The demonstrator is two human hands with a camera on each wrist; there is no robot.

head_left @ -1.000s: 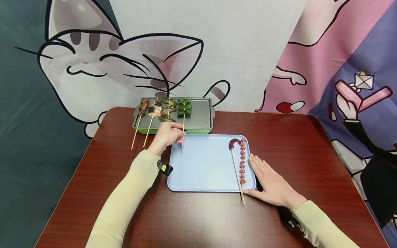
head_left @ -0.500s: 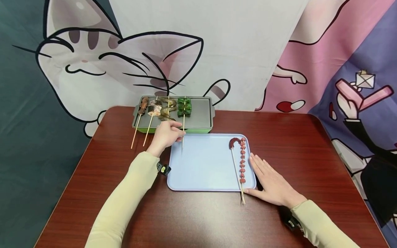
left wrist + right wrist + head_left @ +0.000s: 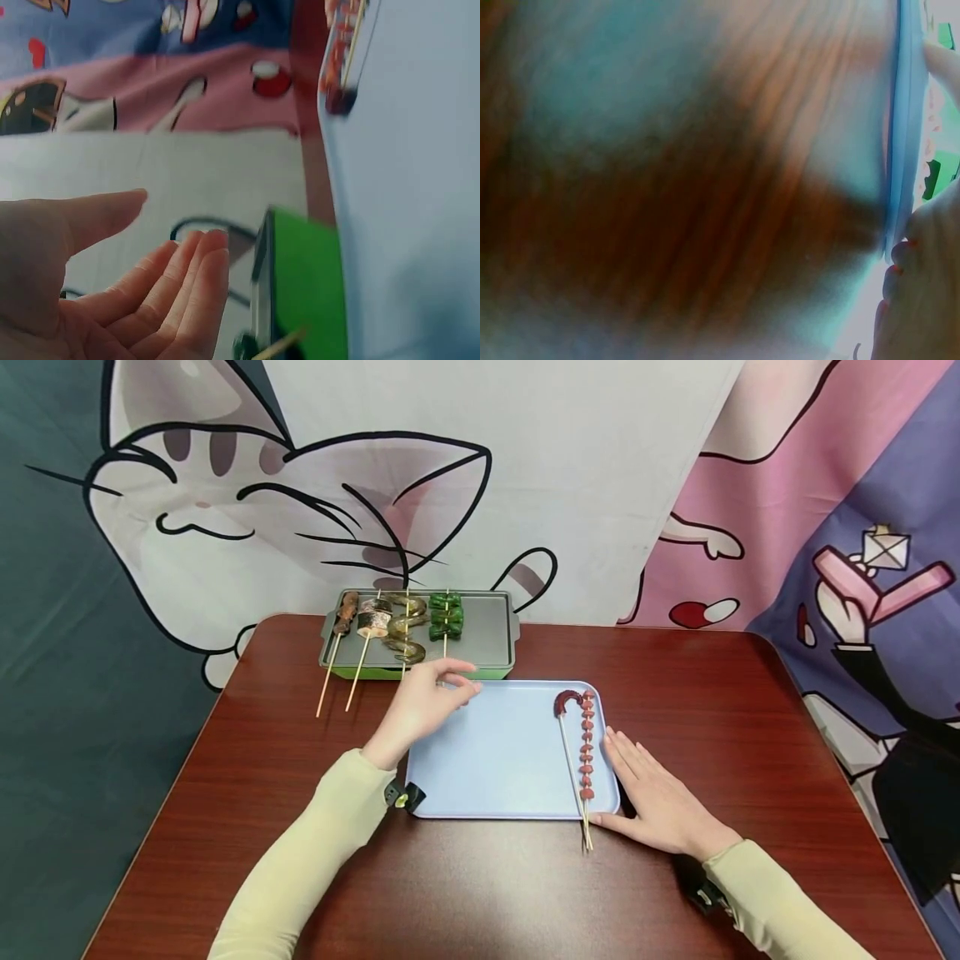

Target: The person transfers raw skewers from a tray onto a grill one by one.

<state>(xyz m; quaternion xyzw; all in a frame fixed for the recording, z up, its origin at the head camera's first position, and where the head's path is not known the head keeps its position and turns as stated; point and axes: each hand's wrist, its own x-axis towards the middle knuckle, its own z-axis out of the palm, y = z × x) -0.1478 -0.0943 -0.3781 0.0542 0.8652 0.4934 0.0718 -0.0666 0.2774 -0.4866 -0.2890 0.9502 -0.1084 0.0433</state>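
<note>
My left hand (image 3: 438, 695) hovers over the far left corner of the light blue tray (image 3: 495, 760), fingers loosely spread and holding nothing. The left wrist view shows its empty palm (image 3: 112, 292). Just beyond its fingertips lies the stick of a green vegetable skewer (image 3: 446, 617) on the grey grill plate (image 3: 487, 635). My right hand (image 3: 648, 789) lies flat on the table against the tray's right edge. A dark red curled skewer (image 3: 567, 705) and a red sausage-bit skewer (image 3: 586, 752) lie in the tray beside it.
The grill plate with its green base (image 3: 300, 292) also holds a brown meat skewer (image 3: 347, 614), a rolled skewer (image 3: 373, 620) and a shrimp skewer (image 3: 405, 631), sticks overhanging toward me. The brown table (image 3: 480, 885) stands before a cartoon cloth backdrop.
My left hand has let go of the green skewer's stick, opened its fingers and shifted right over the tray's corner. The right hand has stayed flat in place.
</note>
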